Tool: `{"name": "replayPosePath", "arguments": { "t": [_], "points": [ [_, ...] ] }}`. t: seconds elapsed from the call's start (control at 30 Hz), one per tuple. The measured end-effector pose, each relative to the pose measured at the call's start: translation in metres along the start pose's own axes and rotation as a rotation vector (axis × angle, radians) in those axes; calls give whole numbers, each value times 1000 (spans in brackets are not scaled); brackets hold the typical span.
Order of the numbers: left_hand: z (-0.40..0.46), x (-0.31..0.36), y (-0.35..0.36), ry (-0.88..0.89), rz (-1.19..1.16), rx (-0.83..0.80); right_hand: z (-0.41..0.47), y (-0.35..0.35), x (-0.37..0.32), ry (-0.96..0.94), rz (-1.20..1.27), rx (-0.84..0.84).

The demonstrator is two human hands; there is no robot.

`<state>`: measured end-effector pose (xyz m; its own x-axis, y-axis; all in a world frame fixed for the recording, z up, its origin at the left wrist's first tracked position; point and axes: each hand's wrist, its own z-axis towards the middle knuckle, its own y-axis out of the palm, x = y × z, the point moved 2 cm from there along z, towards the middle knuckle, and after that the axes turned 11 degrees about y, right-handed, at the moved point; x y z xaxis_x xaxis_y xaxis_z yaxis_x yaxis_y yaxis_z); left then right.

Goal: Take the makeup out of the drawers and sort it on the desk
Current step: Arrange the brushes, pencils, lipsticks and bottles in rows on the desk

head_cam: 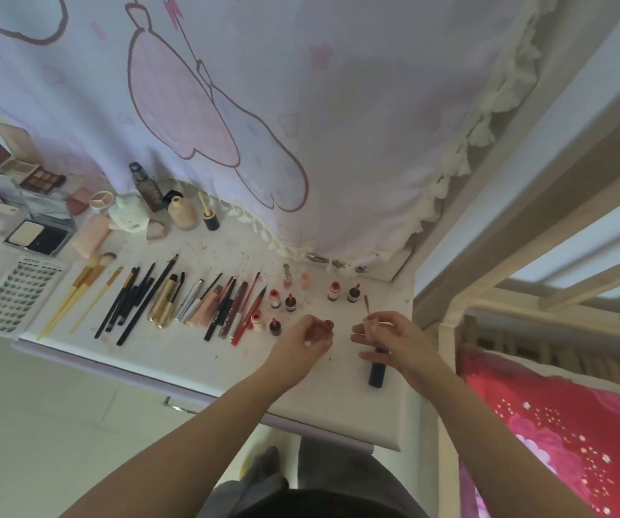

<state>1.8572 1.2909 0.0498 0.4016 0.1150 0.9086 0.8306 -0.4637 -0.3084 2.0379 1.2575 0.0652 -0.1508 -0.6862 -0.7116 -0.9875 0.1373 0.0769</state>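
At the bench's right end, both hands work over small lip-colour pieces.
Left hand (310, 336) fingers curl round a small red bottle (328, 324); right hand (387, 336) fingers pinch a thin wand (367, 305), a dark tube (377, 370) beneath; brushes (88, 289), pencils (226, 308) and little bottles (282, 302) lie grouped by kind along the bench (226, 372).

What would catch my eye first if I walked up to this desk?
Probably the long row of brushes and pencils lying side by side across the white desk. Then the two hands at its right end: the left hand pinching a small red thing, the right hand holding a thin applicator wand.
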Motion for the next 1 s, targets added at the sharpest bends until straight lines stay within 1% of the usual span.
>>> {"name": "replayPosePath", "arguments": {
  "t": [0.07,0.13,0.2,0.27,0.4,0.5,0.6,0.73,0.83,0.9,1.0],
  "points": [
    [7,2,4,96,139,164,7,6,2,-76,-175,95],
    [14,4,9,132,167,274,15,14,0,-179,-359,196],
    [23,3,13,122,189,316,26,21,-1,-257,-479,290],
    [30,-2,15,98,206,334,36,27,0,-294,-529,357],
    [36,-11,20,96,258,361,51,37,8,-293,-622,391],
    [41,-14,23,88,274,358,55,42,9,-286,-666,370],
    [44,-16,26,103,281,355,55,42,7,-270,-657,362],
    [41,-19,27,88,232,336,49,37,4,-230,-688,336],
    [23,-25,25,78,218,324,40,12,-4,-252,-744,410],
    [9,-32,28,68,267,292,35,-10,-10,-184,-852,459],
    [-4,-32,44,76,408,104,32,-18,-5,61,-1186,426]
  ]
}}
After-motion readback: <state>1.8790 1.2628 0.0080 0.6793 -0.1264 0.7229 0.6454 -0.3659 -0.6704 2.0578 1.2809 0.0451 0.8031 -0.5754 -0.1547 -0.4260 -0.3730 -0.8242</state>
